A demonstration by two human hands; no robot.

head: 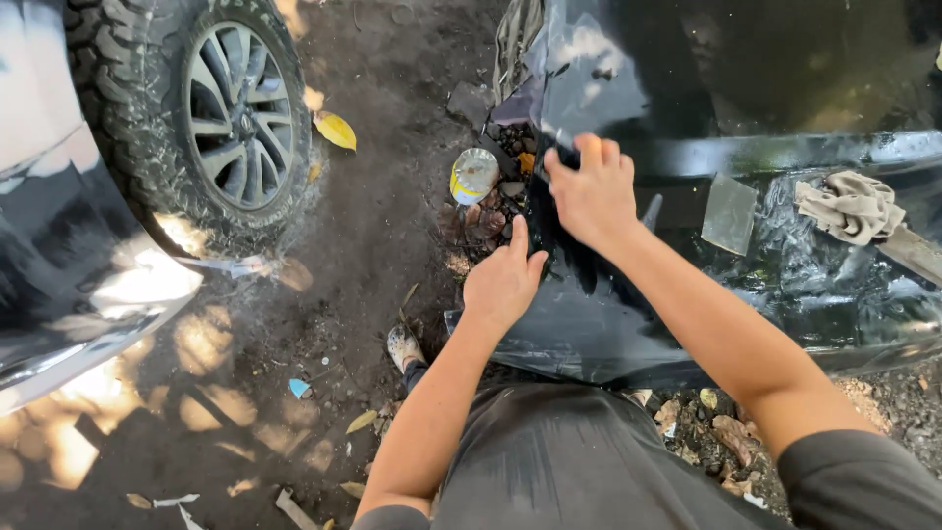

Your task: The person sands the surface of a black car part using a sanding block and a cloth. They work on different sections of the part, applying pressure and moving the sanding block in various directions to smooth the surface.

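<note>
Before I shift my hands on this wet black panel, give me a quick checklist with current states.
1. Left hand flat on the black car panel: ok.
2. Right hand gripping the panel's upper edge: ok; what its fingertips pinch, cannot tell.
3. Panel surface wet and shiny: ok.
4. Grey sanding sheet within reach on the panel: ok.
5. Beige rag lying on the panel, apart from both hands: ok.
6. Footing: dirt ground strewn with leaves and scraps: not ok.
</note>
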